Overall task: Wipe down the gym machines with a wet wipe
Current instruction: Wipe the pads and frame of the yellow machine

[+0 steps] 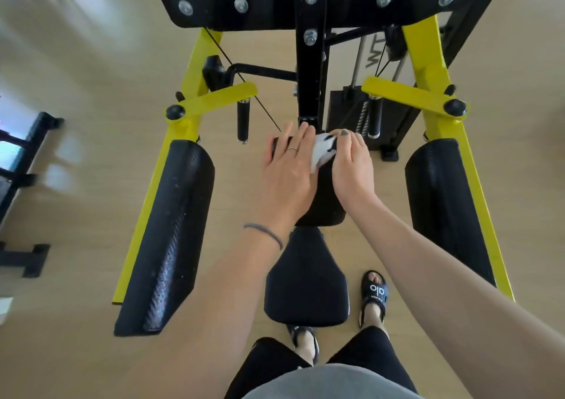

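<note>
A yellow and black gym machine (195, 93) fills the view. Its black back pad (324, 197) stands in the middle, above the black seat (305, 288). A white wet wipe (321, 152) lies crumpled on the upper part of the back pad. My left hand (287, 169) rests flat on the pad with straight fingers, its edge against the wipe. My right hand (351, 166) sits on the wipe's right side with fingers curled over it, pinching it against the pad. Most of the wipe is hidden between the two hands.
Long black arm pads (171, 233) (443, 209) hang on yellow arms either side. Two black grips (243, 120) (374, 117) hang above. The weight stack (345, 108) stands behind. A dark rack (27, 154) is at far left. My sandalled feet (374, 291) stand on the wooden floor.
</note>
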Demonstrator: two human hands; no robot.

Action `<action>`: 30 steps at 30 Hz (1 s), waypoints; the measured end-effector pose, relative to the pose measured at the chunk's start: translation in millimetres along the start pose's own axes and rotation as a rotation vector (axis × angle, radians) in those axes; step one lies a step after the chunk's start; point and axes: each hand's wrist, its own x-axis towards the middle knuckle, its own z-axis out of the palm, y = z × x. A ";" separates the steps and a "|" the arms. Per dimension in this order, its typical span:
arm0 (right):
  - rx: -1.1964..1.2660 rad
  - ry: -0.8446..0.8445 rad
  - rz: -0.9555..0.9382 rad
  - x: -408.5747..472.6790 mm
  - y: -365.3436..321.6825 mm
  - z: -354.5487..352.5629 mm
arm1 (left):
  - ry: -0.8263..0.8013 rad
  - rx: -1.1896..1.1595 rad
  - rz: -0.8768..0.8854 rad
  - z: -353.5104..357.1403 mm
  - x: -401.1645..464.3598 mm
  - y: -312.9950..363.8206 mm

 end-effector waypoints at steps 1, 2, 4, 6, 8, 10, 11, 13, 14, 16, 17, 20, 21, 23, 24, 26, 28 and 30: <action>0.018 -0.020 0.001 0.1 1.3 -3.0 | 0.010 -0.021 -0.032 0.0 0.6 -4.3; 0.032 -0.037 0.004 0.2 2.6 -5.1 | 0.024 -0.057 -0.101 1.9 -0.5 -10.7; 0.040 -0.053 0.015 -0.8 2.9 -6.3 | 0.050 -0.270 -0.370 -5.9 -5.7 -24.2; 0.026 -0.037 0.013 -1.0 1.1 -3.1 | -0.059 -0.680 -0.769 -20.1 -7.7 -24.8; 0.009 -0.020 0.003 -0.8 0.9 -0.2 | -0.063 -0.863 -0.943 -24.0 -8.8 -14.2; 0.000 -0.010 -0.006 0.2 2.6 0.9 | -0.034 -0.820 -0.849 -23.4 -9.7 -2.8; -0.007 -0.003 -0.012 0.6 3.8 1.1 | 0.009 -0.721 -0.698 -21.2 -12.0 -1.1; -0.016 0.011 -0.025 0.5 4.5 1.7 | 0.067 -0.567 -0.419 -18.1 -12.7 -4.0; -0.018 0.011 -0.027 0.4 4.7 2.2 | 0.061 -0.498 -0.322 -12.7 -11.9 -9.2; -0.011 -0.002 -0.021 -0.1 5.0 1.8 | 0.024 -0.548 -0.418 -9.1 -10.9 -16.8; -0.006 -0.006 -0.019 -0.6 5.5 1.1 | -0.002 -0.694 -0.602 -10.1 -11.9 -17.5; -0.008 -0.004 -0.022 -0.5 6.4 1.3 | -0.118 -1.095 -1.143 7.8 -24.2 -27.5; -0.011 -0.001 -0.024 -0.8 6.5 2.1 | -0.165 -1.116 -1.203 9.9 -30.2 -24.8; -0.018 0.007 -0.029 -0.7 6.5 3.3 | -0.183 -1.108 -1.204 4.8 -32.6 -14.9; -0.022 0.011 -0.031 -0.1 7.2 3.7 | -0.146 -1.136 -1.184 0.4 -30.6 -10.2; -0.030 0.023 -0.034 0.1 7.9 4.3 | -0.084 -1.154 -1.086 -13.5 -23.1 -4.5; -0.038 0.043 -0.044 -0.3 6.7 5.2 | -0.009 -1.101 -0.935 -24.7 -10.5 -1.7; -0.045 0.050 -0.042 -0.6 6.3 5.9 | -0.033 -0.987 -0.812 -24.1 -1.4 -7.7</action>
